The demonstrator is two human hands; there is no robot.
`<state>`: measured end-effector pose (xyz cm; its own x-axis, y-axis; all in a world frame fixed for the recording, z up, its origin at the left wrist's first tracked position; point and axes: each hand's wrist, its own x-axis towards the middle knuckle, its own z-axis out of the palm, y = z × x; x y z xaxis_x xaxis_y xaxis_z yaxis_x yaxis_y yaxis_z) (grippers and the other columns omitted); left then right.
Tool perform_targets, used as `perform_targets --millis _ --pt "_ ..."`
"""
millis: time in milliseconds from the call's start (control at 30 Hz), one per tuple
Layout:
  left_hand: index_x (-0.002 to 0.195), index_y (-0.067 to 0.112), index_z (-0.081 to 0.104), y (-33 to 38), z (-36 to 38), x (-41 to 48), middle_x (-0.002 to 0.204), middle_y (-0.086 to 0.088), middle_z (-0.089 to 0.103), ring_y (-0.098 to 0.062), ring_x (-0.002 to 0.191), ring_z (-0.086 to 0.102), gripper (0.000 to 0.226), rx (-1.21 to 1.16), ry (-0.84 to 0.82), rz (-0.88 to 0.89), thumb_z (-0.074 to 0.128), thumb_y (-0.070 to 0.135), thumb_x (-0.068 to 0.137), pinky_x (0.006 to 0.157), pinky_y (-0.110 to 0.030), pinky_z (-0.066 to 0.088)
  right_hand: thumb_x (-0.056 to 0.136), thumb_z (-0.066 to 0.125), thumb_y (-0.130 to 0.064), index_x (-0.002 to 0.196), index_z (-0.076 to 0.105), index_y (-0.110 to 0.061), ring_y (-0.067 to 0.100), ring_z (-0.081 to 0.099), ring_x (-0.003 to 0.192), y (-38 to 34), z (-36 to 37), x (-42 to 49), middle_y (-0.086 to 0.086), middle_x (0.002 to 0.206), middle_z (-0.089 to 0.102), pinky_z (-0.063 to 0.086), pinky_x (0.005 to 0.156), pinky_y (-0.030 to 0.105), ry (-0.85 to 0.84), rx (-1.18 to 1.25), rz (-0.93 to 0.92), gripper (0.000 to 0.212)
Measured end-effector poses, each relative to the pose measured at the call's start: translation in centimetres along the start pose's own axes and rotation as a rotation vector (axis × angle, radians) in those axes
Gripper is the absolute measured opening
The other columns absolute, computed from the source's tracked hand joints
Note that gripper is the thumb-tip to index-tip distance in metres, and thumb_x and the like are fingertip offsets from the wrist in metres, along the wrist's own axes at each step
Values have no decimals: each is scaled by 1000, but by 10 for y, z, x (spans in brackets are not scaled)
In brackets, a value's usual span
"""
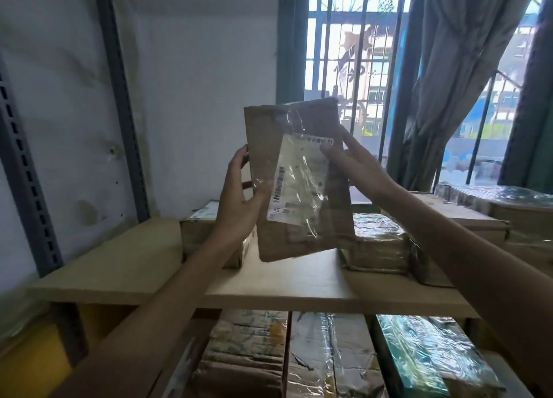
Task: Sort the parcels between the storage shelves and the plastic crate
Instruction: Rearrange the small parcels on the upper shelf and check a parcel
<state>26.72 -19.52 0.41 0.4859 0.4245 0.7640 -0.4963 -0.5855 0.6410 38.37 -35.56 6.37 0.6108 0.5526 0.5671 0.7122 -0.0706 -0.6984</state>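
While holding the parcel [266, 134] upright above the bare middle of the upper shelf [299, 278], label [299, 176] facing away from the shelf, probably reading it to choose shelf or crate. Clamped on the parcel's left edge, left grip [239, 194], thumb across the front; pinching the right edge, right grip [356, 161], thumb on the label. On the shelf: a labelled box [197, 227] back left, a taped box [377, 242] right. Beneath, packed side by side, a row of taped boxes [329, 355]. No crate in view.
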Motion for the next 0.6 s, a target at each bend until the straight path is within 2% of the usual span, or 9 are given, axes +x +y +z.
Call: perform_targets --millis 100,133,200,300,367,400,500,600 --pt "123 39 35 -3 5 -7 123 12 47 -8 102 56 42 -34 63 -119 56 36 87 80 -28 54 87 59 -41 144 26 -36 26 60 111 8 11 -3 0 126 60 48 96 49 -36 -34 26 65" --pt "124 36 37 -5 4 -7 125 8 50 -13 102 58 41 -27 75 -159 55 37 87 79 -33 55 88 59 -39 143 26 -35 25 61 108 11 14 -4 -2 122 61 51 92 45 -31 -54 29 65" --pt "126 34 37 -8 1 -8 135 2 46 -17 110 55 46 -22 35 -173 58 39 84 77 -27 53 91 56 -37 143 24 -34 26 63 104 18 17 -2 -3 118 60 53 88 42 8 -66 38 61" --pt "125 53 23 -14 -4 -15 146 8 25 -12 125 39 82 -125 -211 -153 76 48 63 89 -18 43 95 48 -35 144 21 -39 24 63 100 30 17 3 0 126 57 54 83 40 106 -47 86 56" --pt "124 64 13 -19 -4 -21 144 19 18 -5 127 33 104 -23 -382 -114 84 49 50 96 -21 39 97 44 -35 144 24 -41 16 61 88 37 21 5 -2 125 56 51 69 24 116 -96 111 52" --pt "126 63 13 -23 -4 -24 144 21 17 -5 129 31 108 72 -424 -81 85 50 46 99 -24 39 97 43 -36 145 27 -40 14 59 86 40 24 5 -1 125 55 48 67 20 101 -128 137 50" --pt "130 48 32 -38 -5 -30 150 8 18 -13 135 25 97 322 -428 -32 79 61 46 106 -28 29 98 40 -38 144 31 -36 19 57 94 52 33 7 6 136 51 53 78 26 43 -154 213 47" --pt "130 38 43 -48 -10 -38 150 -5 28 -18 136 23 86 520 -385 -40 62 70 53 102 -28 21 97 43 -36 144 33 -32 18 54 97 62 38 7 6 135 53 48 82 27 25 -180 245 49"
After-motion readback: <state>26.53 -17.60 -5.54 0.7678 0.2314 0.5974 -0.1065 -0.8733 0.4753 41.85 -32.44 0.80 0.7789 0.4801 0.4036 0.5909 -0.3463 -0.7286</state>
